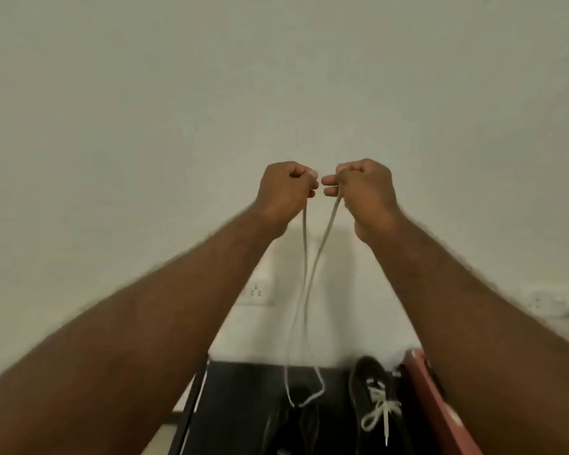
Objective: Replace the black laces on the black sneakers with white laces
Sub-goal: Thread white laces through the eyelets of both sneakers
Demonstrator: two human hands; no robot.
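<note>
A pale wall (276, 77) fills most of the view, with a socket plate (257, 290) low on it. Below lies the dark bench (243, 405), and a red box (431, 399) stands at its right edge. Two black sneakers sit on the bench. The right-hand sneaker (375, 399) already carries a white lace tied in a bow. The near sneaker (296, 428) is dark and blurred, so its eyelets cannot be made out.

Both arms are raised. The left hand (286, 188) and right hand (365, 188) are close together, apart by a small gap. Each is clenched round one end of the white lace (305, 244), whose two strands hang down and meet at the near sneaker.

The step in hand looks like evening the two ends after the first eyelets of the second sneaker. The next move likely calls for lowering the hands and pinching one tip in the fingers (329, 180) to thread the next eyelet.
</note>
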